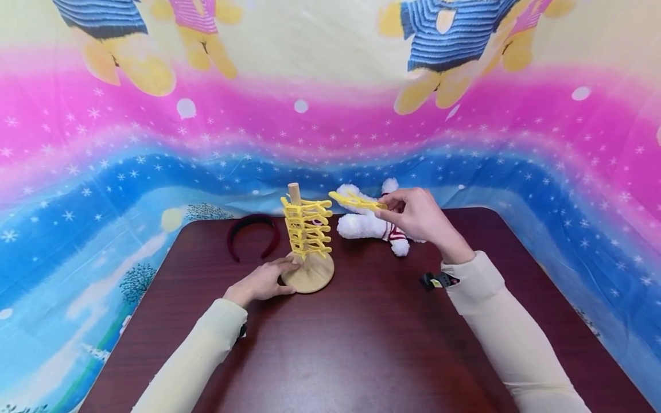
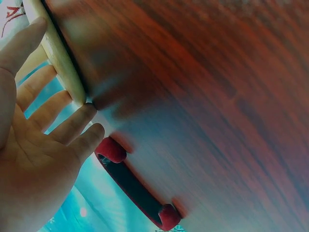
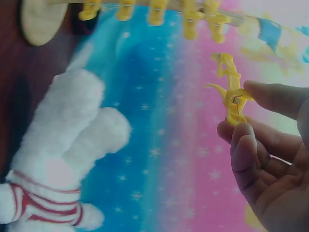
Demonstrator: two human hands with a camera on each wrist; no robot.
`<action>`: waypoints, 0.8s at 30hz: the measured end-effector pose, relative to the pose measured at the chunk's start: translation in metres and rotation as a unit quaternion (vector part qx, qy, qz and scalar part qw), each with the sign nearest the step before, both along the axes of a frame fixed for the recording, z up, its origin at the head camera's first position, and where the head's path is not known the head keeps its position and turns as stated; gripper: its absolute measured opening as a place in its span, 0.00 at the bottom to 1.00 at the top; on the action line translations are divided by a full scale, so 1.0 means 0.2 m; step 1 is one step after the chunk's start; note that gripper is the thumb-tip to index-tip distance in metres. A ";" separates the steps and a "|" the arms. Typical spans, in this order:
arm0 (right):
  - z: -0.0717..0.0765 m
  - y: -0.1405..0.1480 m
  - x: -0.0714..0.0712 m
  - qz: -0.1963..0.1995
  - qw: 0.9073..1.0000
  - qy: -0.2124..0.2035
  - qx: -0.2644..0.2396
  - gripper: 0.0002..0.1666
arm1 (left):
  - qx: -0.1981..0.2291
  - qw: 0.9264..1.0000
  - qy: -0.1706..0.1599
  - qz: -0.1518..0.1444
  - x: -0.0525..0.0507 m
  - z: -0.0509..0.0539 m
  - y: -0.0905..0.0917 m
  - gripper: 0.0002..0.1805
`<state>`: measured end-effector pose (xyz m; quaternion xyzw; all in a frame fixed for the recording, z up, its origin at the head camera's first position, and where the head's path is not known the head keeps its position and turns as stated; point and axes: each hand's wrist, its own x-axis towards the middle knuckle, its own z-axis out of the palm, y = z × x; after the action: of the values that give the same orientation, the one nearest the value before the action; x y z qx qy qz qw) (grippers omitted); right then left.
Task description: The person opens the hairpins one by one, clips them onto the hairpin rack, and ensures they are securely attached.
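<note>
A round wooden base carries an upright post with several yellow clips stacked along it. My left hand holds the base's left rim, thumb on the near side and fingers farther back. In the left wrist view the thumb and fingers lie spread along that rim. Right of the post and apart from it, my right hand pinches one yellow spring clip in the air, its far end pointing left toward the stack. The right wrist view shows this clip's small metal spring between thumb and fingers.
Behind the right hand a white plush toy with red stripes lies on the table. A dark red headband rests left of the stand. The dark brown table meets a printed cloth backdrop at its back and sides.
</note>
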<state>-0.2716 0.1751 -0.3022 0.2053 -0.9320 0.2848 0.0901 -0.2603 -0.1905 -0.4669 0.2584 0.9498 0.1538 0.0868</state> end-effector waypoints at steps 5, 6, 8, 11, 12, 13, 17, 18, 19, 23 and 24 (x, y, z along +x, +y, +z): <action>0.06 -0.05 0.00 0.019 0.999 0.027 -0.002 0.18 | -0.001 1.000 0.004 -0.002 0.00 0.00 0.00 0.35; 0.07 -0.06 0.00 0.022 0.999 0.027 -0.003 0.17 | -0.001 1.000 0.004 -0.002 0.00 0.00 0.00 0.35; 0.09 -0.08 0.01 0.029 0.999 0.023 -0.004 0.17 | -0.002 1.000 0.003 -0.003 0.00 0.00 0.00 0.35; 0.11 -0.12 0.01 0.037 0.999 0.018 -0.006 0.16 | -0.002 1.000 0.004 -0.003 0.00 0.00 0.00 0.35; 0.12 -0.13 0.01 0.038 0.999 0.015 -0.008 0.16 | -0.002 1.000 0.003 -0.003 0.00 0.00 0.00 0.35; 0.12 -0.14 0.01 0.041 0.999 0.015 -0.007 0.16 | -0.003 1.000 0.003 -0.003 0.00 0.00 0.00 0.35; 0.15 -0.19 0.02 0.050 0.999 0.016 -0.001 0.16 | -0.002 1.000 0.000 -0.002 0.00 0.00 0.00 0.36; 0.16 -0.20 0.01 0.053 0.998 0.018 0.001 0.16 | -0.002 1.000 -0.001 -0.002 0.00 0.00 0.00 0.36; 0.16 -0.21 0.01 0.057 0.998 0.019 0.003 0.16 | -0.002 1.000 -0.001 -0.001 0.00 0.00 0.00 0.36; 0.17 -0.25 0.00 0.067 0.997 0.021 0.009 0.17 | -0.002 1.000 -0.001 0.001 -0.01 0.00 0.00 0.36; 0.18 -0.27 0.00 0.069 0.997 0.021 0.010 0.17 | -0.003 1.000 0.001 0.001 -0.01 0.00 0.00 0.36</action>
<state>-0.2712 0.1218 -0.2667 0.2759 -0.9163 0.2766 0.0879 -0.2616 -0.1906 -0.4664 0.2576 0.9505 0.1507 0.0867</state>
